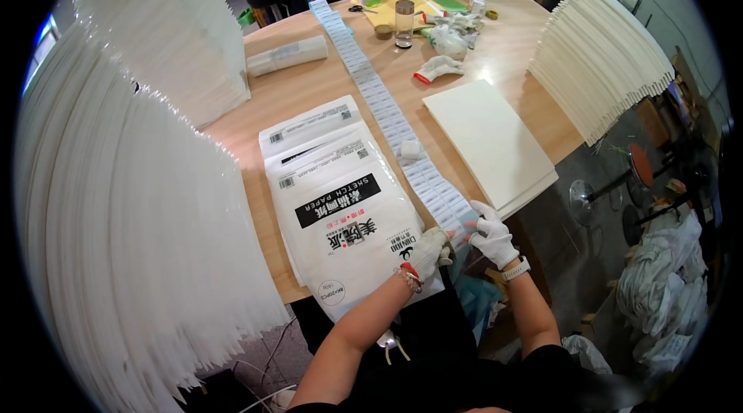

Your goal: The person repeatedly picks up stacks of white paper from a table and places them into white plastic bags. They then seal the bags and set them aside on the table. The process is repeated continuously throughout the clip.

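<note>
Well to the left of the label strip [377, 99] rose tall white stacks [131, 196], their thin layers glossy and ragged at the edges. Nearer the strip's far half, also on its left, lay a pale roll [286, 57], smooth and cylindrical. Just left of its near half, the printed bags [340, 173] overlapped in a staggered pile: white, shiny, softly creased plastic with black bands and lettering, their long axis running away from the person and leaning slightly left. The left hand [427, 253], in a whitish knit glove, rested over the bags' near right corner beside the strip's near end; whether its grip was clenched could not be told. The strip itself lay on the wooden worktop [433, 111], long, flat and narrow, pale blue-white with rows of small rectangles; its long axis slanted from far left to near right, the near end pointing at the hands. A small white block [410, 150] sat on it. The gloved right hand [492, 238] had bent fingers at the strip's near end, its grip too unclear to call pinched or released. To the strip's right lay smooth, cream rectangular boards [491, 146], and farther right stood a ridged cream stack [600, 57].
</note>
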Tool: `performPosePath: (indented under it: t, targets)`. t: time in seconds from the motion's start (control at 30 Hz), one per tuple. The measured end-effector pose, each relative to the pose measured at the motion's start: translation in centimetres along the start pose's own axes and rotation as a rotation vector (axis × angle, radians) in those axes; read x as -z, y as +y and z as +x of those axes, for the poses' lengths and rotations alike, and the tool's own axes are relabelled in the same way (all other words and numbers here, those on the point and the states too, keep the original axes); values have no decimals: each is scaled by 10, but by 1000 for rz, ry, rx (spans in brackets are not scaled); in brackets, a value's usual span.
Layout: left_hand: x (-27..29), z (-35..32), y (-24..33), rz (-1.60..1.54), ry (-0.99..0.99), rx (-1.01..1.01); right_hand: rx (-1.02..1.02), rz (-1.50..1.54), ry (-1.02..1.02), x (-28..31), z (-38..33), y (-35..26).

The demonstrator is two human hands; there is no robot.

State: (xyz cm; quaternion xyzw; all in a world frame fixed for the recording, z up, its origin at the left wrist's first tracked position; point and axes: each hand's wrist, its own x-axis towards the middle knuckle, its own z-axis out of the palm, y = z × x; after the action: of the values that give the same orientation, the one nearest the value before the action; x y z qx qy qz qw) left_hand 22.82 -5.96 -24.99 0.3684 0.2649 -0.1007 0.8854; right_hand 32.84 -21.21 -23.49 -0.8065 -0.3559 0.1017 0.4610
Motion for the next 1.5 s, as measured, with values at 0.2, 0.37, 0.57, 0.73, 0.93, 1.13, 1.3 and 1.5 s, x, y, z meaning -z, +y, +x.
performPosePath:
  t: [0.2,0.37,0.57,0.73,0.93,1.13,1.3,1.5]
  targets:
    - [-11,-9,14,75,60,6,219,-306,36,4,2,-26]
    - [1,2,5,-31,37,77,405,-353,185,7,-16,-78]
    - [44,-71,-5,855,250,-512,-129,346,-92,-79,73,-147]
    - [115,-174,-49,687,462,-488,-149,38,-317,-230,183,-132]
    - [161,-247,-98,484,979,-544,-156,-78,-313,-312,218,-154]
    - [182,-242,-109,259,1032,-465,-122,-116,-317,-318,220,-161]
    - [188,-234,-105,277,1000,-432,-96,-186,-285,-324,224,-156]
    - [193,-229,-111,276,976,-384,-13,-238,-255,-329,223,-153]
